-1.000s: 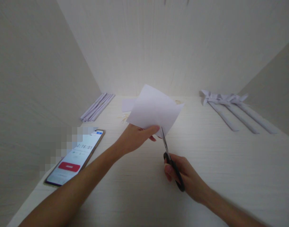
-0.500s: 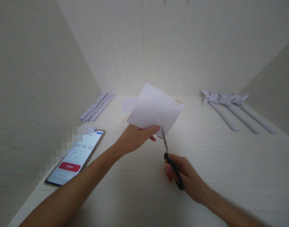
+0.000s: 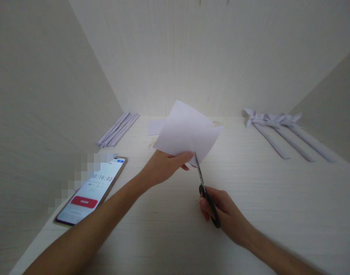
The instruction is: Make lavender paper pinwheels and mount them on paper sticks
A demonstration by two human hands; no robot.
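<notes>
A white sheet of paper (image 3: 186, 128) is raised above the table, pinched at its near edge by my left hand (image 3: 166, 166), thumb on top. My right hand (image 3: 221, 212) grips black-handled scissors (image 3: 205, 191), its fingers in and around the handles. The scissor blades point up and away, and their tips lie over the paper's near corner, just right of my left thumb. Whether both blades straddle the paper is hard to make out.
On the left lie several rolled paper tubes (image 3: 119, 130) and a phone (image 3: 94, 191) showing a timer. Paper pinwheel-like pieces on sticks (image 3: 278, 131) lie at the right. Behind the held sheet are a smaller paper piece (image 3: 156, 126) and thin yellowish bits (image 3: 152, 143). Walls enclose the table.
The scissors' handles have drawn slightly closer together, and the blades have shifted very little. The paper and my left hand stay almost in place. The phone's timer has advanced.
</notes>
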